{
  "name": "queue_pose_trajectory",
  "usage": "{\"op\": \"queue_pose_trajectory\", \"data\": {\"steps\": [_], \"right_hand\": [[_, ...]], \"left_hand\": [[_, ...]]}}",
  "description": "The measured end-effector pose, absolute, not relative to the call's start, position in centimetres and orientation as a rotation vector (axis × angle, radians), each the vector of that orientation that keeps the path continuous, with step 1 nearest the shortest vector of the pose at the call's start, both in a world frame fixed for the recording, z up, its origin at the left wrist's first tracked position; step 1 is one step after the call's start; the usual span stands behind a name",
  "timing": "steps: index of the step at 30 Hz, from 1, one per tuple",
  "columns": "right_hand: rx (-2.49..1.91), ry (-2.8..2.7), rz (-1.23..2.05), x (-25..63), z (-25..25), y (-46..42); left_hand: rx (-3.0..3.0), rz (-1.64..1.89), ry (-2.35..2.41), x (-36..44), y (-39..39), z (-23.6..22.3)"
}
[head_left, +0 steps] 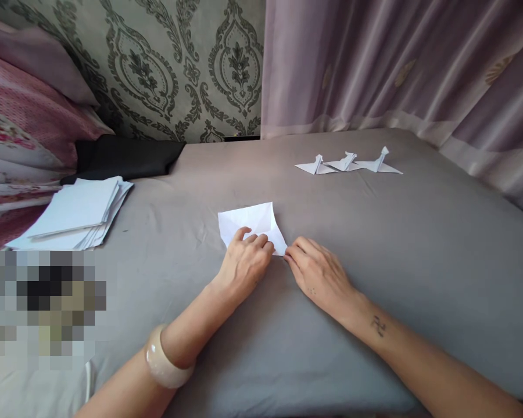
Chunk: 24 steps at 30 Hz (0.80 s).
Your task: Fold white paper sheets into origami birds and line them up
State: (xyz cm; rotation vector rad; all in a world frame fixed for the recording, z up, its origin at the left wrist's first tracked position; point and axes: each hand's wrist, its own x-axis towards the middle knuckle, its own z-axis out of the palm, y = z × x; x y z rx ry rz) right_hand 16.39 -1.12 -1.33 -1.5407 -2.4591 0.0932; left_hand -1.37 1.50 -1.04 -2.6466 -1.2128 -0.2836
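A partly folded white paper sheet (253, 223) lies on the grey bed sheet (375, 261) in the middle. My left hand (245, 262) rests on the paper's near edge with its fingers curled down, pressing it. My right hand (316, 271) pinches the paper's near right corner with its fingertips together. A pale bangle sits on my left wrist.
A stack of white paper sheets (76, 212) lies at the left. Three folded paper figures (347, 164) stand in a row at the back right. A black cloth (124, 155) and pink bedding (21, 133) lie at the back left; a mauve curtain (396, 64) hangs behind.
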Motion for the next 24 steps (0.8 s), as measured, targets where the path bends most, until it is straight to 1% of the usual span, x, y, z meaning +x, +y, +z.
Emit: {"op": "queue_pose_trajectory", "data": {"steps": [3,9,14,24], "right_hand": [[-1.533,-2.492,0.062,16.6,-1.3,-0.9],[-1.610,-2.272,0.373,16.9,-2.3,-0.6],[-1.709,-2.131,0.552,16.7,-2.4,-0.2],[-1.825,-1.954,0.747,16.3,-1.2,0.5]], "left_hand": [[-2.612,-0.302,-1.228,-1.2,1.4,-1.2],[-2.641,-0.216,-1.292,-1.0,1.5,-0.7],[-2.676,-0.145,-1.333,-0.8,1.7,-0.3],[-2.719,-0.067,-1.331,-0.6,2.0,0.2]]}}
